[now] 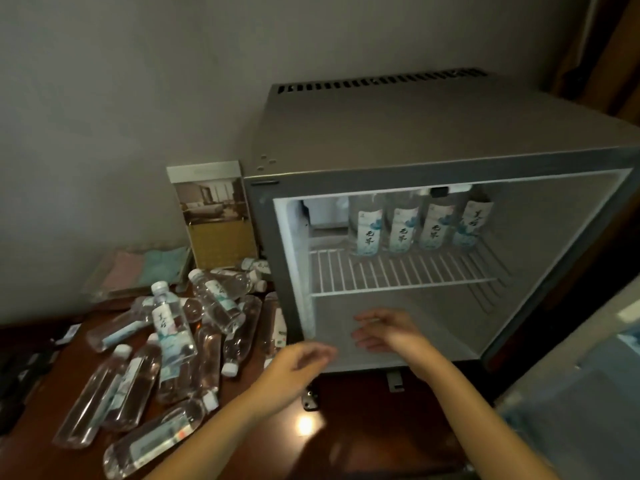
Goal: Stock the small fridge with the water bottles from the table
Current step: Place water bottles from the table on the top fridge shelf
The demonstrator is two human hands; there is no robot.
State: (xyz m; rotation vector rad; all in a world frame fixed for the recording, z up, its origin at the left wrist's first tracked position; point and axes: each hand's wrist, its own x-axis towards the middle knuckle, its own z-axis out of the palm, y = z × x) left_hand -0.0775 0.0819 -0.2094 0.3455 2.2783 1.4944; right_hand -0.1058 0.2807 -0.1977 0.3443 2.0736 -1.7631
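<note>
The water bottles (173,327) lie heaped on the wooden table (363,417), just left of the left hand (298,368). Four upright bottles (401,230) stand on the wire shelf (398,275) of the open small fridge (415,133), above and beyond the right hand (384,332). Both hands are empty, fingers loosely relaxed

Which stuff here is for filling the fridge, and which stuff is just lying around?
For the job: small fridge, its wire shelf, four bottles standing on it, heap of bottles on the table.
Just lying about: picture card beside the fridge, folded cloths behind the heap.
</note>
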